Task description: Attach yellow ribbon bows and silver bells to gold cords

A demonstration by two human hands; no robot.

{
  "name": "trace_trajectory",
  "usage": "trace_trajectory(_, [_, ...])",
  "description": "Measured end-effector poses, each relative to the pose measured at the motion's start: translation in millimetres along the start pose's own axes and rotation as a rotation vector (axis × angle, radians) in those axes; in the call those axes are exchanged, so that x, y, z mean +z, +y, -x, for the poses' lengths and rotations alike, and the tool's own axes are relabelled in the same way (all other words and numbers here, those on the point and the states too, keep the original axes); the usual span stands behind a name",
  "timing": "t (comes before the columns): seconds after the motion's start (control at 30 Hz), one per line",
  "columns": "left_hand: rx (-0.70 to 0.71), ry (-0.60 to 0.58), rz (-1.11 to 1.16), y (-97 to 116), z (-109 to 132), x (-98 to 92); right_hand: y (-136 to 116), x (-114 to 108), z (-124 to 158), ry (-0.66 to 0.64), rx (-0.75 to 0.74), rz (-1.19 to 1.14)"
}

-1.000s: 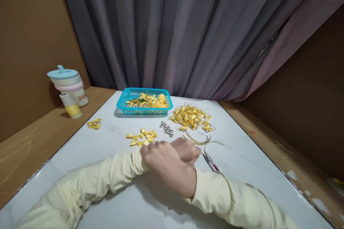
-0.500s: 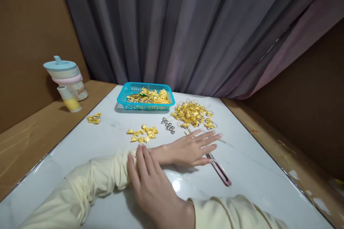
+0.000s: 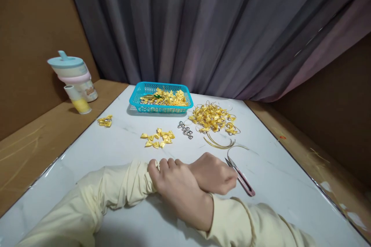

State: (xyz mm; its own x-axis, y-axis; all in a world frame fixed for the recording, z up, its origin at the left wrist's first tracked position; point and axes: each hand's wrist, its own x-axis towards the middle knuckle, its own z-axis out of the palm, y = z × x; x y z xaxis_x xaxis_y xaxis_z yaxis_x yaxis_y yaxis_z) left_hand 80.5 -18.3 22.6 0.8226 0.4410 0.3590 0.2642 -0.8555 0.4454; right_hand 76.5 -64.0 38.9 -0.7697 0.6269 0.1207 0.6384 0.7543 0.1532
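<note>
My right hand (image 3: 182, 191) is wrapped around my left wrist at the cream sleeve cuff (image 3: 146, 177). Curled into a fist, my left hand (image 3: 214, 173) points right over the table, beside a pair of thread snips (image 3: 242, 179) with pink handles. No object shows in that fist. Beyond the hands lie a loose group of yellow ribbon bows (image 3: 158, 137), several silver heart-shaped charms (image 3: 185, 130), and a few gold cords (image 3: 218, 145). A heap of yellow bows with cords and charms (image 3: 213, 117) is farther back on the right.
A blue plastic basket (image 3: 160, 110) holding bows and charms stands at the back of the white table (image 3: 110, 150). One small bundle of bows (image 3: 105, 120) lies left. A lidded cup (image 3: 72, 73) and a yellow-and-white roll (image 3: 78, 100) are on the left ledge. A grey curtain (image 3: 179, 27) hangs behind.
My left hand has closed from spread fingers into a fist. My right hand's fingers have curled around the left cuff. The view has shifted slightly, and the gold cords are now uncovered.
</note>
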Motion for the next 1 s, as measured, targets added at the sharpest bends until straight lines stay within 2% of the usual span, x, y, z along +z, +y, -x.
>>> trace_trajectory(0.07, [-0.365,-0.154,0.364,6,-2,0.6,4,-4,0,-0.067,-0.001,-0.095])
trace_trajectory(0.1, [-0.448,-0.241,0.529,7,-2,0.0,6,-6,0,-0.095,-0.003,-0.146])
trace_trajectory(0.17, [-0.461,-0.357,0.734,9,-2,-1.2,9,-7,-1,-0.115,-0.003,-0.209])
trace_trajectory(0.2, [-0.436,-0.365,0.76,8,-1,-1.0,9,-6,-1,-0.111,-0.003,-0.213])
trace_trajectory(0.27, [-0.365,-0.29,0.64,5,2,1.9,7,-2,-2,-0.092,0.006,-0.189])
trace_trajectory(0.3, [-0.305,-0.239,0.489,2,4,4.4,6,1,-2,-0.079,0.012,-0.172])
trace_trajectory(0.4, [0.048,-0.191,-0.054,-7,11,13.5,0,9,-3,-0.041,0.028,-0.137])
trace_trajectory(0.43, [0.137,-0.189,-0.149,-10,12,16.0,-1,10,-3,-0.029,0.025,-0.128])
trace_trajectory(0.5, [0.145,-0.165,-0.166,-11,13,19.1,-2,11,-2,-0.019,0.016,-0.111])
trace_trajectory(0.57, [-0.05,-0.115,0.038,-9,12,19.0,-1,9,-2,-0.034,0.011,-0.118])
trace_trajectory(0.63, [-0.336,-0.093,0.391,-4,9,16.6,2,6,-2,-0.064,0.007,-0.155])
trace_trajectory(0.7, [-0.571,-0.18,0.759,-1,5,13.5,4,3,-2,-0.089,0.008,-0.187])
trace_trajectory(0.77, [-0.676,-0.318,0.996,1,2,11.6,5,1,-2,-0.102,0.018,-0.199])
trace_trajectory(0.8, [-0.679,-0.361,1.049,1,2,11.6,5,1,-2,-0.103,0.024,-0.198])
trace_trajectory(0.87, [-0.621,-0.297,0.989,1,4,13.1,4,2,-2,-0.101,0.025,-0.198])
trace_trajectory(0.93, [-0.474,-0.171,0.738,-1,7,15.5,1,4,-3,-0.108,0.033,-0.201])
trace_trajectory(1.0, [-0.256,-0.148,0.389,-4,11,17.2,0,7,-3,-0.116,0.046,-0.208])
